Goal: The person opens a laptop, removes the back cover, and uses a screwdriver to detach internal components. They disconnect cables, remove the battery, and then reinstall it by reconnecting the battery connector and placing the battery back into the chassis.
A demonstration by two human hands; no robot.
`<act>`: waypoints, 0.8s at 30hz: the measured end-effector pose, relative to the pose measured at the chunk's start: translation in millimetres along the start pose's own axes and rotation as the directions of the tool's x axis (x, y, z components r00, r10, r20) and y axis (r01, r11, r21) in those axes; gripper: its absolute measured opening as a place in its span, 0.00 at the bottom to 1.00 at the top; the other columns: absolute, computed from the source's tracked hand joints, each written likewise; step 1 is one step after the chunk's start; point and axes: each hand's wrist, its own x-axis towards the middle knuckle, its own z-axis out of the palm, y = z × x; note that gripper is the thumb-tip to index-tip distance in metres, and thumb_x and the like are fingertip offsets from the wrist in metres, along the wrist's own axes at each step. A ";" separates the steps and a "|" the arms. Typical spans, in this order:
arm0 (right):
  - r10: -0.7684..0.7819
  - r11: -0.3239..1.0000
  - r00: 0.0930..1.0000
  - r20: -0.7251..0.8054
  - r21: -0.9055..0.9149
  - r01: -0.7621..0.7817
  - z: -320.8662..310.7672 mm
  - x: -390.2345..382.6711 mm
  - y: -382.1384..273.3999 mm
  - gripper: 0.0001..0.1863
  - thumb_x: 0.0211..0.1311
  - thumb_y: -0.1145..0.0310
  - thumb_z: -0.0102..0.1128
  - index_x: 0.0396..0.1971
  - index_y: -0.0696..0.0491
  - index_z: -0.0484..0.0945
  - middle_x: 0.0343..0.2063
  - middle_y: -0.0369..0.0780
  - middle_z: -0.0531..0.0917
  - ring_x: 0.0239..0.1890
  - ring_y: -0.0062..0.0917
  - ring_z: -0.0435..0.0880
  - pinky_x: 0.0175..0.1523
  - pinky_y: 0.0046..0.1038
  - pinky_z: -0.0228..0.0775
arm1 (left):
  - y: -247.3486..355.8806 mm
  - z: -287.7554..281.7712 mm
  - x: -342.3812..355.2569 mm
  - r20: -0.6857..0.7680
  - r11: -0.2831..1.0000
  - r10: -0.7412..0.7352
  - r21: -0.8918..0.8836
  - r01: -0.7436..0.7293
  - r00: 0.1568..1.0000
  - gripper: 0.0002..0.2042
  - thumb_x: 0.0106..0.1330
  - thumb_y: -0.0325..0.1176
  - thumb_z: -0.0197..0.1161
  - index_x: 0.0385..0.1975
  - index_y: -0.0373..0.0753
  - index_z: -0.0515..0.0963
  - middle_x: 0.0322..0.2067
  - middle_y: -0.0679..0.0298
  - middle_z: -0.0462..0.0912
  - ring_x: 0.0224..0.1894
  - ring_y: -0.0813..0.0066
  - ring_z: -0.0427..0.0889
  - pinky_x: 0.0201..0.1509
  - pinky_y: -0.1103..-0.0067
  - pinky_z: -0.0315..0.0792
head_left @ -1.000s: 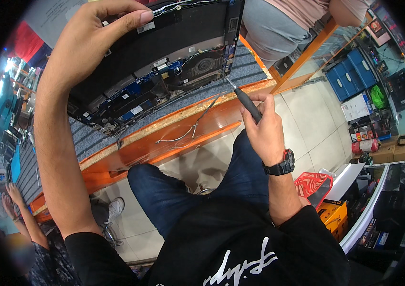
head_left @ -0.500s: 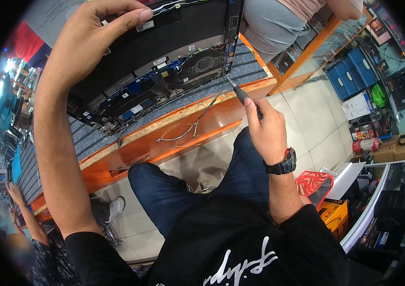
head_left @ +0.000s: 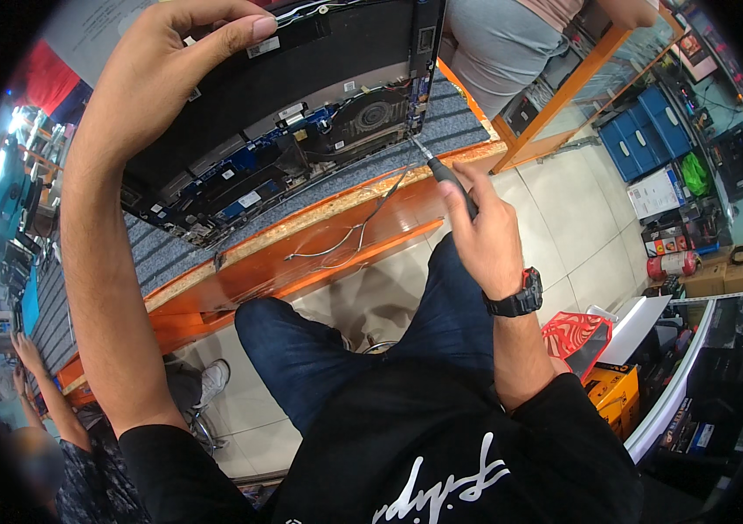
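A laptop [head_left: 328, 65] with its inside exposed is propped up at the bench edge. It shows a blue circuit board [head_left: 240, 164], a round fan or speaker [head_left: 373, 115] and thin wires. My left hand [head_left: 148, 87] grips its upper edge, thumb on the near side beside a white cable; the other fingertips are partly hidden. A dark-handled screwdriver [head_left: 452, 181] is in my right hand [head_left: 492, 244], between thumb and fingers. Its metal tip points at the laptop's lower right corner; whether it touches a screw there is too small to tell.
The bench [head_left: 336, 205] has a grey ribbed mat and a chipped front edge, with a loose cable [head_left: 362, 225] hanging down. A person [head_left: 502, 44] stands beyond it at a glass case. Blue drawers [head_left: 642, 135] and boxes line the right; another person's hand [head_left: 29, 354] shows at left.
My right thumb and fingers have shifted on the screwdriver handle, the index finger now lifted straighter. The laptop has tilted very slightly; my left hand stays on its edge.
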 end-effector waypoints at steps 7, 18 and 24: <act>0.053 0.998 0.997 0.063 0.019 -0.054 -3.1 1.9 -1.0 0.16 0.71 0.63 0.61 0.49 0.60 0.76 0.23 0.52 0.83 0.28 0.44 0.86 0.34 0.39 0.75 | -5.1 -0.7 -1.2 -0.025 0.999 0.014 0.035 -0.013 1.000 0.19 0.72 0.49 0.64 0.49 0.41 0.86 0.33 0.63 0.88 0.30 0.79 0.87 0.35 0.83 0.81; 0.024 0.995 0.999 0.039 0.099 -0.027 -1.4 3.1 1.0 0.17 0.71 0.62 0.62 0.49 0.60 0.75 0.22 0.50 0.83 0.25 0.41 0.85 0.32 0.37 0.73 | 0.7 -1.0 -1.5 -0.002 1.000 0.005 0.002 -0.005 1.000 0.18 0.73 0.47 0.63 0.49 0.40 0.86 0.33 0.65 0.87 0.31 0.81 0.86 0.35 0.85 0.80; 0.027 0.992 0.999 0.039 0.121 -0.031 -3.7 3.0 -8.1 0.15 0.70 0.63 0.63 0.45 0.60 0.77 0.23 0.50 0.83 0.25 0.42 0.85 0.31 0.37 0.72 | 0.3 -0.5 -0.6 0.010 1.000 0.021 -0.005 -0.021 1.000 0.17 0.73 0.45 0.64 0.49 0.39 0.86 0.34 0.66 0.87 0.34 0.84 0.84 0.38 0.86 0.78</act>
